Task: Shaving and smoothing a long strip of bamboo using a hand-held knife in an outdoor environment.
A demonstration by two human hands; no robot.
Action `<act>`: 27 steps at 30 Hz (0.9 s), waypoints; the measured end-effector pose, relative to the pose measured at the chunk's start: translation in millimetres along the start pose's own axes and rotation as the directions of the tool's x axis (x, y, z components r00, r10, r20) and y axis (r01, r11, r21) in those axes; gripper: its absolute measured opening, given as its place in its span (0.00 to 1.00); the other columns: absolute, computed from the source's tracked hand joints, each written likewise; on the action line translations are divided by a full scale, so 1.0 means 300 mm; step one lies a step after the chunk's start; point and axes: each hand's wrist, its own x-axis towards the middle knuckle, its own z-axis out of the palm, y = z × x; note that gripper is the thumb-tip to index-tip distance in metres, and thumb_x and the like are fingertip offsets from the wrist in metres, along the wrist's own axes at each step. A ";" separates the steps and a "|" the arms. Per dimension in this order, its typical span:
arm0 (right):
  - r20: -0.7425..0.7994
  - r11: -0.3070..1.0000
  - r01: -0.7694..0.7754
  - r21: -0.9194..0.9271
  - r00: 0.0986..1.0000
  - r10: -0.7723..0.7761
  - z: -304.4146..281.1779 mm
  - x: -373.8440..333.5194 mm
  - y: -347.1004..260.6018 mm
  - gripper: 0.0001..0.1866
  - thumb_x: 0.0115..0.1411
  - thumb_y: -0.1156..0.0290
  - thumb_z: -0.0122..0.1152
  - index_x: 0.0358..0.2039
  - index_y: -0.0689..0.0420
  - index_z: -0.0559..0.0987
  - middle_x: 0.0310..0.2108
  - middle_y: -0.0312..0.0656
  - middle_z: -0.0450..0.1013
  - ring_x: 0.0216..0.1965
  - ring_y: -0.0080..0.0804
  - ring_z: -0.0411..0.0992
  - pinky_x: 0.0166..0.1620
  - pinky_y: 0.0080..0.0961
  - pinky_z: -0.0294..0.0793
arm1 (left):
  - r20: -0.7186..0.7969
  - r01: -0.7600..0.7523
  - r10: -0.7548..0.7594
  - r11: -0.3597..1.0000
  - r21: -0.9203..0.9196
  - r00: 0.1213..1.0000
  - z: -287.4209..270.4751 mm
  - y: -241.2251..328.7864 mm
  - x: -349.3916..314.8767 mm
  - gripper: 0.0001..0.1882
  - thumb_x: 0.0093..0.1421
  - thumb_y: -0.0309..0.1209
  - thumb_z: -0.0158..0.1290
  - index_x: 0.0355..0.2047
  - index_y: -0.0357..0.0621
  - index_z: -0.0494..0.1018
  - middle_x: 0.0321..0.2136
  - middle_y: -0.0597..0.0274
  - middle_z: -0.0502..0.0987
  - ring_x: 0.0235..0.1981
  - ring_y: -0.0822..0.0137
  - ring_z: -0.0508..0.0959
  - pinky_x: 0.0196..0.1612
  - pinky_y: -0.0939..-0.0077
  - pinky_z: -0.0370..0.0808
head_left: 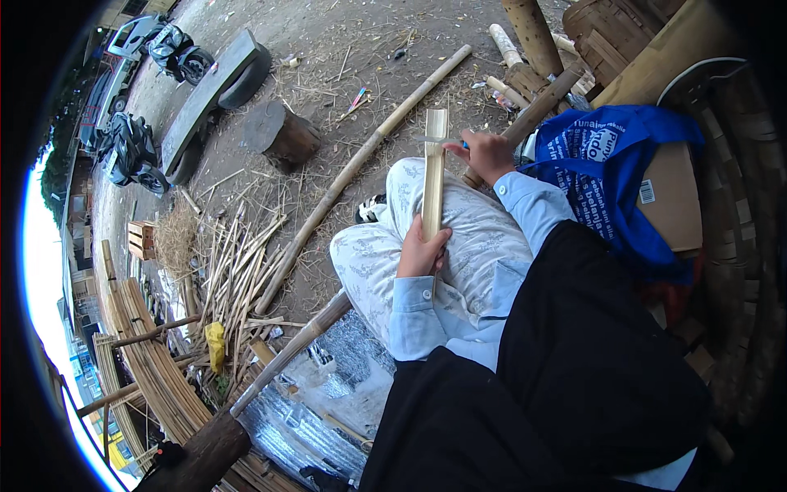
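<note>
My left hand (421, 248) is closed round the lower part of a split bamboo strip (434, 184). The strip stands nearly upright in the view, above my lap. In my right hand (487, 156) is a knife (436, 140), a bit of blue handle showing at my fingers. Its thin blade lies across the strip near the upper end. Whether the blade has cut into the bamboo cannot be made out. Below the strip are my legs in pale patterned trousers (369, 262).
A blue shopping bag (586, 152) and a cardboard box (668, 201) stand at my right. A long bamboo pole (361, 160) crosses the ground ahead. Scattered slats (238, 266), a stump (283, 135) and bundled bamboo strips (152, 361) lie to the left. Silver foil sheeting (320, 410) lies beside me.
</note>
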 end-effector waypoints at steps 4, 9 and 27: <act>0.089 0.984 -0.092 0.152 0.993 0.079 -0.049 -0.050 -0.038 0.27 0.56 0.42 0.46 0.16 0.53 0.69 0.10 0.44 0.66 0.16 0.46 0.70 0.19 0.39 0.67 | 0.033 0.036 -0.035 0.999 -0.030 0.999 -0.003 -0.010 -0.006 0.14 0.54 0.24 0.54 0.38 0.41 0.61 0.12 0.71 0.61 0.06 0.79 0.59 0.07 0.84 0.57; 0.085 0.928 -0.056 0.368 0.996 0.027 -0.083 -0.027 -0.074 0.21 0.61 0.54 0.43 0.19 0.55 0.72 0.14 0.48 0.67 0.20 0.49 0.69 0.24 0.43 0.65 | 0.121 0.093 -0.074 0.984 -0.154 0.990 -0.024 0.011 -0.014 0.17 0.55 0.23 0.53 0.43 0.41 0.60 0.11 0.72 0.61 0.05 0.78 0.60 0.06 0.83 0.56; -0.022 0.974 -0.043 0.221 0.999 0.049 0.048 0.077 -0.034 0.18 0.58 0.66 0.41 0.19 0.59 0.76 0.15 0.51 0.70 0.19 0.51 0.70 0.25 0.44 0.69 | 0.220 0.138 -0.077 0.951 -0.277 0.972 -0.080 -0.021 0.021 0.17 0.53 0.19 0.46 0.43 0.39 0.58 0.09 0.69 0.61 0.04 0.76 0.62 0.06 0.82 0.55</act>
